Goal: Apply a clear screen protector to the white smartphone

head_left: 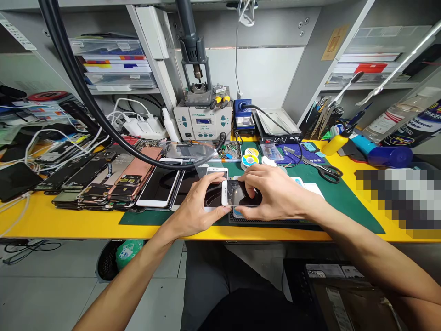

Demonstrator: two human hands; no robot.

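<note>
Yellow workbench [69,225], green mat [347,214]: I grip a white-framed phone [241,193] between both hands, just above a black grid pad [275,221] near the middle of the mat. My left hand [198,207] curls around the phone's left end, pinching the frame between fingers and thumb. My right hand [272,191] spreads over its dark glass, thumb along the near edge. My fingers hide much of the glass, so I cannot tell whether it sits flush. A second white phone [217,174] lies beneath my left hand. Rows of opened phones [103,181] crowd the bench to the left; solder spools [250,161] sit beyond my hands, and black-handled scissors [329,172] lie on the mat to the right.
</note>
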